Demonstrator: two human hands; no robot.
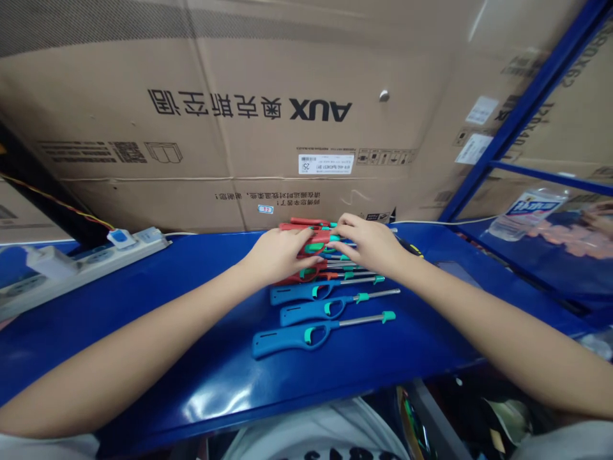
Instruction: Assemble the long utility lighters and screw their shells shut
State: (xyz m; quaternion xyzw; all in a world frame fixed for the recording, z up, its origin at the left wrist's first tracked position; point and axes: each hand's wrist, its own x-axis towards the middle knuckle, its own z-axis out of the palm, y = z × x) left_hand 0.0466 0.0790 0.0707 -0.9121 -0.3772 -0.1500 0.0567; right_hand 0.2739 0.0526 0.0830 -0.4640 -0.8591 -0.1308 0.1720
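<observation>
From the head view, both hands meet over a row of long-nosed lighters on a blue worktop (205,351), close to the cardboard box that stands behind it. The left hand (282,254) is closed on a red lighter (327,237) with a green trigger, the one that lies between the two hands. The right hand (370,243) has its fingers bent in at the teal piece beside that lighter's front end, though I cannot tell whether they pinch it or only touch it. More red and blue lighters lie under and behind the hands, partly hidden. Nearer the person, three blue ones rest apart from each other, handles to the left and metal rods to the right: the nearest blue lighter (297,338) and the farthest blue lighter (294,293) have a teal piece at the rod's end, while the middle blue lighter (304,313) has its teal piece partway along the rod. The cardboard box (230,144) bears the letters AUX (upside down from here). A white power strip (98,258) lies at the left, and a clear bottle (530,214) is at the right, beyond the blue post.
</observation>
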